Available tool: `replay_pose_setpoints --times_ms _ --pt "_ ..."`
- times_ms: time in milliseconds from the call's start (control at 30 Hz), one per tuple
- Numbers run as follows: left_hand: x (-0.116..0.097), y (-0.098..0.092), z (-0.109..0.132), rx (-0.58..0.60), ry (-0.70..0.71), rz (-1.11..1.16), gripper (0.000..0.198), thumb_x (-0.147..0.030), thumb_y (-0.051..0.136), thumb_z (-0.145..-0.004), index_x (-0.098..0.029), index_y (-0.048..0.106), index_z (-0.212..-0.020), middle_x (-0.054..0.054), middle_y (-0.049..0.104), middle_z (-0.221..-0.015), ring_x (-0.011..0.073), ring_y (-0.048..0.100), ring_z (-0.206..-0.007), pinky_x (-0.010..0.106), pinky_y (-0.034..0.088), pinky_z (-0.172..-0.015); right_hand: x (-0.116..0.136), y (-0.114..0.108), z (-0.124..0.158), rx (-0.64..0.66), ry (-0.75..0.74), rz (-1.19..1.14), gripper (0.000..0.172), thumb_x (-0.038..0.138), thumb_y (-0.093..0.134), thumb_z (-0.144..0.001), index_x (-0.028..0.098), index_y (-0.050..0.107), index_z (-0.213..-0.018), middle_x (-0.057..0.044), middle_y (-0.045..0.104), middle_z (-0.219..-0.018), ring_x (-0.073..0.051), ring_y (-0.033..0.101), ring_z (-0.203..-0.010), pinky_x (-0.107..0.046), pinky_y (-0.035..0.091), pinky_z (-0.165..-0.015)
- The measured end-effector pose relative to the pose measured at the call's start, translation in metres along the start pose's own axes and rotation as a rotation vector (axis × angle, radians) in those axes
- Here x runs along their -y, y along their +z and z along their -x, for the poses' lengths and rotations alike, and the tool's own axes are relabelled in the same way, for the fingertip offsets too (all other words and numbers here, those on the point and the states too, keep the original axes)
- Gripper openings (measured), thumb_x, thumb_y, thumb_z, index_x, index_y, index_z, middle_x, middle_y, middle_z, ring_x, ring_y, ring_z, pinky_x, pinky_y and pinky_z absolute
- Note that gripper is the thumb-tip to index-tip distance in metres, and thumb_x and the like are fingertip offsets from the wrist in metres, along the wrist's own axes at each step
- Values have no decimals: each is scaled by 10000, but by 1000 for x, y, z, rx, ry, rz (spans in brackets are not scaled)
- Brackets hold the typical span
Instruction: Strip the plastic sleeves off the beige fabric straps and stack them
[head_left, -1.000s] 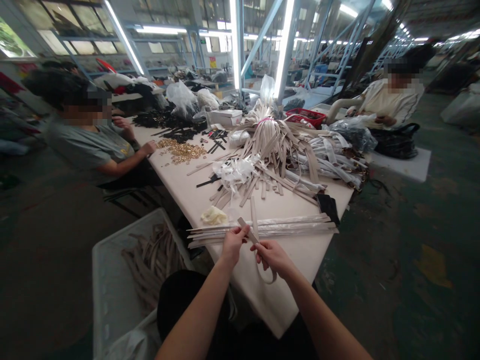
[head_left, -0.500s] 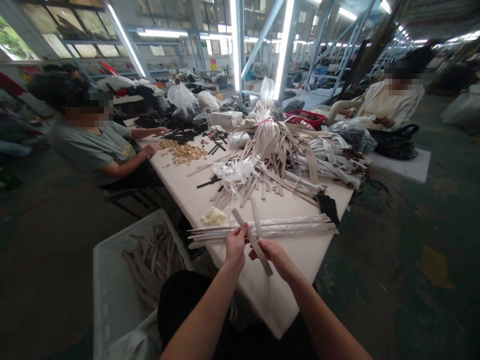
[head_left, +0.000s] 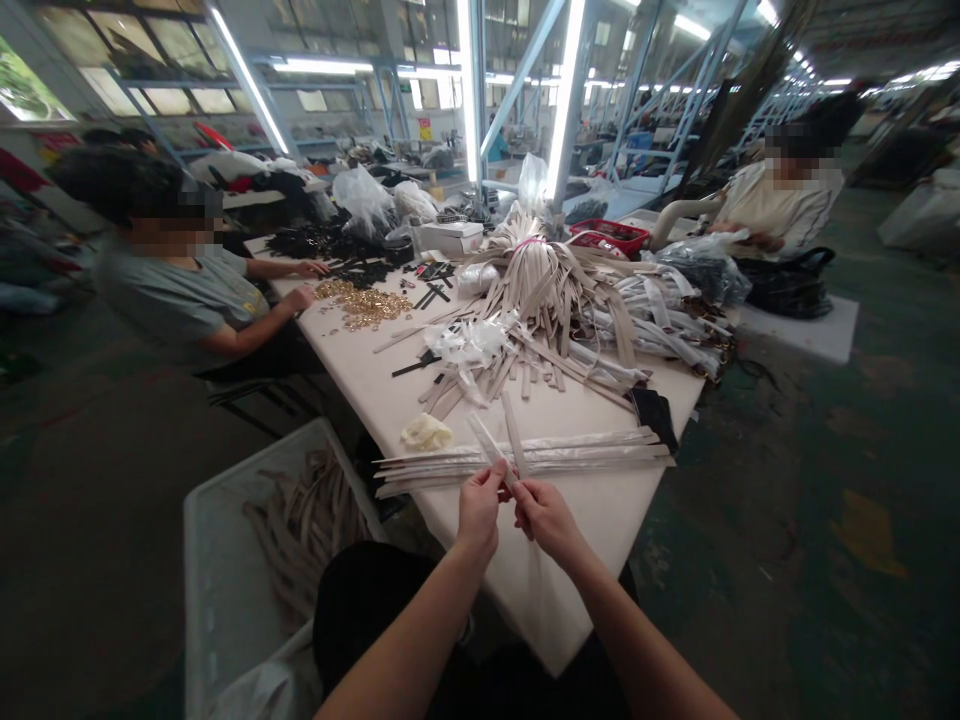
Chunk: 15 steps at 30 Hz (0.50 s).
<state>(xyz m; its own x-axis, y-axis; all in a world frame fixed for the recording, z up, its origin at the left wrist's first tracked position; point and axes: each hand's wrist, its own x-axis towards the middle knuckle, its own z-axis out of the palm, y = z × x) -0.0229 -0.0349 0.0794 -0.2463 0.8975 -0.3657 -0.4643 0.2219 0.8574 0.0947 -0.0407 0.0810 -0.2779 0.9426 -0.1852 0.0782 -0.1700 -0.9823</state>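
Factory workbench, white top (head_left: 607, 500). Left hand (head_left: 478, 510) and right hand (head_left: 544, 520) close together, both pinching one flat beige strap (head_left: 489, 442). Long pale flat strips (head_left: 592, 452) lie just ahead of the hands; white plastic crate (head_left: 202, 560) of beige straps sits left of left hand.

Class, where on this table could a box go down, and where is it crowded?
Bare white tabletop shows right of the right hand, below the long strips, and between the gold rings and the strap pile. The pile itself is most crowded.
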Motion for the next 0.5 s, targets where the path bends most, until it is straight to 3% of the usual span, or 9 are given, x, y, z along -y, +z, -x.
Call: replay_pose_setpoints --times_ms 200,400,500 --pt "-13 -1 -3 -63 50 0 456 -532 803 -668 -103 755 -811 114 715 -833 115 558 -598 237 405 -528 -3 -3 9 68 14 8 439 542 506 -917 144 658 -810 1 587 -526 -111 500 -420 -213 376 -432" --pt "0 8 17 63 -1 2 477 -565 789 -670 -105 718 -780 3 554 -534 88 429 -403 233 357 -396 -1 1 4 -13 -17 66 495 583 449 -935 169 604 -715 -10 589 -527 -110 482 -403 -220 360 -421" --pt "1 8 21 101 -29 8 498 -590 763 -689 -105 709 -787 -21 499 -488 85 382 -357 231 318 -345 1 -1 6 16 -65 38 472 554 471 -938 168 591 -694 -23 610 -561 -117 513 -439 -227 399 -458"
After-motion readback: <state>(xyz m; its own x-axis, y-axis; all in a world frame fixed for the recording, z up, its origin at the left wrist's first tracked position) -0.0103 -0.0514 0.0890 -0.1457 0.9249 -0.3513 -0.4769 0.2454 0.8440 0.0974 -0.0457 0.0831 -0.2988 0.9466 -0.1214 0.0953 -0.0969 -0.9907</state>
